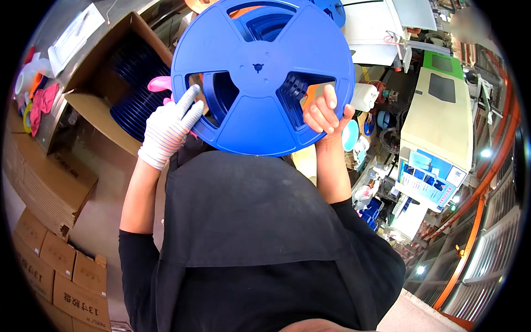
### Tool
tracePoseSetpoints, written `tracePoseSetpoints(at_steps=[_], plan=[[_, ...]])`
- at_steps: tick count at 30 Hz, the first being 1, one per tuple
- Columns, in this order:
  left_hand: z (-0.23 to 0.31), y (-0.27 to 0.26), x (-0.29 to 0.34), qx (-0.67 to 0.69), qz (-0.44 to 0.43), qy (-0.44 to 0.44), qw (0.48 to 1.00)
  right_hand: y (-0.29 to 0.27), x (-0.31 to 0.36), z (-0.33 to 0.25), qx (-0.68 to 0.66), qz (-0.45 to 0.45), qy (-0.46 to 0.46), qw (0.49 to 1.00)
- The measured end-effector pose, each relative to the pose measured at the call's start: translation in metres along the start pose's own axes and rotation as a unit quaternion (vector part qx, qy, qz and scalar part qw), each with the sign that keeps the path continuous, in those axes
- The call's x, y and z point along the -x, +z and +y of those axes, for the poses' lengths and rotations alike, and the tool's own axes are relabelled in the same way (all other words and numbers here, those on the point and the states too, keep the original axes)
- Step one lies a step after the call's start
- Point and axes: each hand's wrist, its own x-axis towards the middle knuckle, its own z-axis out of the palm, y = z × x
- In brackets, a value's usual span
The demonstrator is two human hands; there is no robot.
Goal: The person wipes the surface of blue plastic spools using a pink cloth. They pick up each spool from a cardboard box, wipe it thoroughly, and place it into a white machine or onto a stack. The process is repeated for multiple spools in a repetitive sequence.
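Blue reel [260, 72] gripped between gloved left hand [168, 130] and seemingly bare right hand [326, 116].

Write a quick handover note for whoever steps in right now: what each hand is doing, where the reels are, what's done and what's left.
Left hand, in a white glove: grips the blue reel at its left rim.
Right hand, bare: fingers hooked through a reel opening on the right.
The reel is held up in front of the body.
More blue reels are stacked in the open cardboard box at left.
Done: one reel in hand. Left: the box stack.
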Motion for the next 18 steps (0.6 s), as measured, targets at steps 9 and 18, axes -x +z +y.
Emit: tracePoseSetpoints(at_steps=[9, 18], plan=[[0.014, 0.01, 0.027, 0.694, -0.004, -0.256, 0.673, -0.013, -0.006, 0.004, 0.038, 0.192, -0.009, 0.981], [0.018, -0.006, 0.037, 0.892, 0.081, -0.335, 0.294, -0.023, 0.035, 0.017, 0.019, 0.263, -0.011, 0.964]])
